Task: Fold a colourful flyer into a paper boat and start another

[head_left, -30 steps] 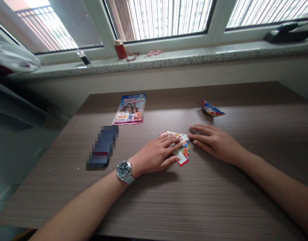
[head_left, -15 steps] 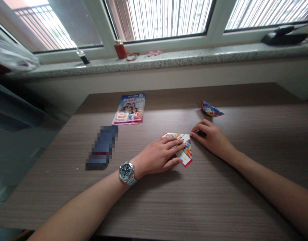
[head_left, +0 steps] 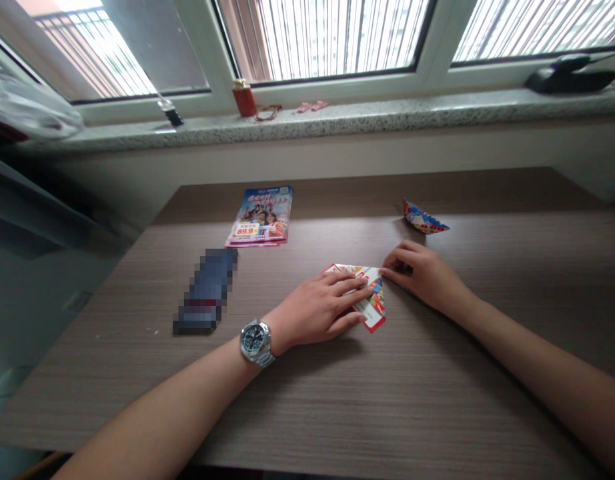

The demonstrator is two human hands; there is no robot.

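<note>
A partly folded paper sheet (head_left: 376, 319), white and red with a colourful print, lies on the table. My left hand (head_left: 320, 308), with a silver watch on its wrist, rests flat over it, fingers spread, covering its left and middle parts. At the paper's upper right corner, my right hand (head_left: 412, 267) has thumb and forefinger closed together on the tip. Beyond the right hand sits a folded paper boat (head_left: 423, 219) in blue, red and yellow print.
Printed flyers (head_left: 261, 217) form a small stack at the back left of the wooden table (head_left: 297, 413). A dark, pixelated flat object (head_left: 206, 290) lies nearer the left arm. On the stone windowsill (head_left: 387, 121) stand a red container (head_left: 244, 100) and a black device (head_left: 572, 75).
The whole view has shifted slightly. Both hands keep nearly the same place on the paper, and its folds look the same.
</note>
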